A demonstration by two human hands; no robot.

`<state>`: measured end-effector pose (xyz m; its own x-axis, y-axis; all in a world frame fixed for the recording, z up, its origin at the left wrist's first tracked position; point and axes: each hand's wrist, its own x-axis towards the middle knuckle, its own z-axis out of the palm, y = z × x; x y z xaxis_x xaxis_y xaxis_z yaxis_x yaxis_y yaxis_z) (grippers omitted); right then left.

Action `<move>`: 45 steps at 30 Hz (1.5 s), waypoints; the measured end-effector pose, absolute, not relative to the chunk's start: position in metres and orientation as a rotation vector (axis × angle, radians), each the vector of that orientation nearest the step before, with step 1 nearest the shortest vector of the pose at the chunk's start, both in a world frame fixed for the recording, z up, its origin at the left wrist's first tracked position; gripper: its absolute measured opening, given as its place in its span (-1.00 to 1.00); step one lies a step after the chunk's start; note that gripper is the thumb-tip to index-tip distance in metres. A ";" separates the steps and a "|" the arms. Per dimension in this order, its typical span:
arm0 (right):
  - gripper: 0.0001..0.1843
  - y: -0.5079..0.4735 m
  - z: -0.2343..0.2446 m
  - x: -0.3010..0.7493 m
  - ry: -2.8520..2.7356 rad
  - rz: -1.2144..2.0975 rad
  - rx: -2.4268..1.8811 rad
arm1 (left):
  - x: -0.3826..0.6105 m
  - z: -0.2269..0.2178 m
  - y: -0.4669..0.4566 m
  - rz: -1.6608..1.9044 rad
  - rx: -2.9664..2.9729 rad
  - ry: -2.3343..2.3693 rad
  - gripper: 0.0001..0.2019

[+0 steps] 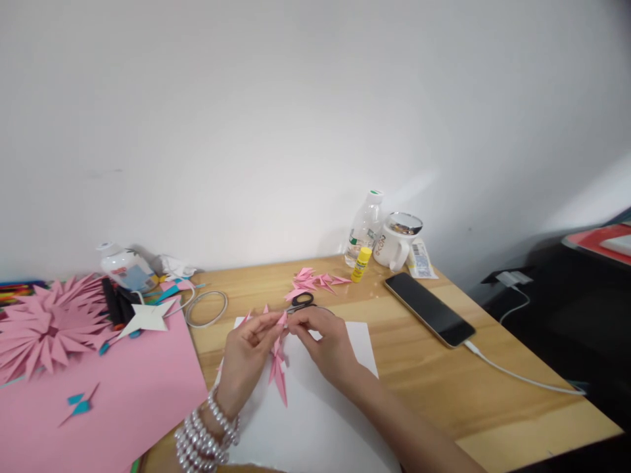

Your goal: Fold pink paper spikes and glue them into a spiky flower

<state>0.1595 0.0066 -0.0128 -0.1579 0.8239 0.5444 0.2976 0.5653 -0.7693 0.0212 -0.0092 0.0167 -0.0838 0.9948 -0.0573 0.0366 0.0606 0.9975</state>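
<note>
My left hand [249,355], with pearl bracelets at the wrist, pinches a chain of folded pink paper pieces [279,378] over a white sheet [310,420]. One long pointed end hangs down below the fingers. My right hand [323,338] is closed, its fingertips pressed at the upper tip of the same folded paper. Just behind the hands lie black-handled scissors [302,301], partly hidden by the right hand. More folded pink paper [315,282] rests beyond them, and a yellow glue stick [361,265] stands close by.
At left, a large pink paper flower [52,328] and a white paper star [146,316] lie on pink paper [123,420]. A plastic bottle [365,226] and a white mug [392,246] stand at the wall [276,131]. A phone [428,309] charges on the table [493,407].
</note>
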 end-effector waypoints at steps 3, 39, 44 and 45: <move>-0.82 0.006 -0.014 0.158 -1.739 0.584 -0.922 | 0.020 0.015 -0.009 1.232 1.156 1.334 -0.74; -0.91 0.010 -0.015 0.158 -1.471 0.941 -1.069 | 0.027 0.008 -0.012 1.075 1.344 1.309 -0.71; -0.94 0.011 -0.014 0.160 -1.479 0.938 -1.081 | 0.025 0.012 -0.011 1.047 1.171 1.196 -0.68; -0.96 0.011 -0.014 0.160 -1.499 0.933 -1.074 | 0.024 0.012 -0.011 1.040 1.133 1.187 -0.67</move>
